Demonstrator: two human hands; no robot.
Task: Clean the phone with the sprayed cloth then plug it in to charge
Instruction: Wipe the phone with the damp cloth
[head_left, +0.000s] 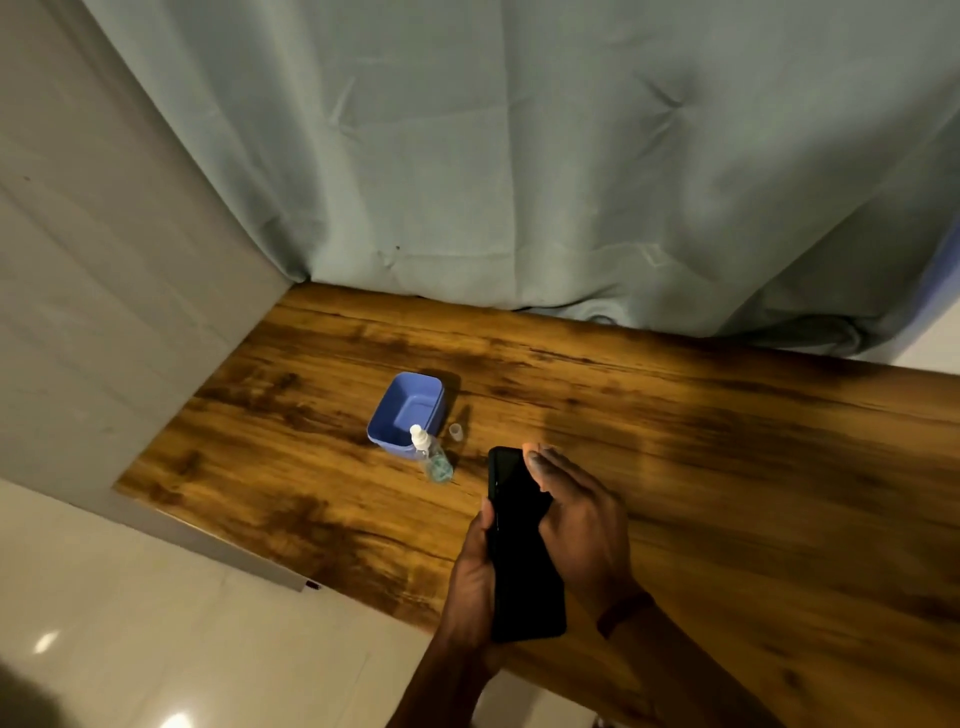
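Observation:
A black phone (522, 561) is held upright-ish above the near edge of the wooden table (727, 467), its dark face toward me. My left hand (470, 577) grips its left edge and underside. My right hand (576, 514) lies across the phone's right side with the fingers flat and stretched toward its top. No cloth shows in either hand. A small clear spray bottle (434, 454) with a white nozzle stands left of the phone, and its clear cap (456, 431) sits just behind it.
A blue plastic tub (387, 421) stands behind the spray bottle. A grey-green curtain (519, 156) hangs along the table's far edge. A pale wall (78, 312) closes the left side. Light floor tiles (156, 623) lie below the table's near edge.

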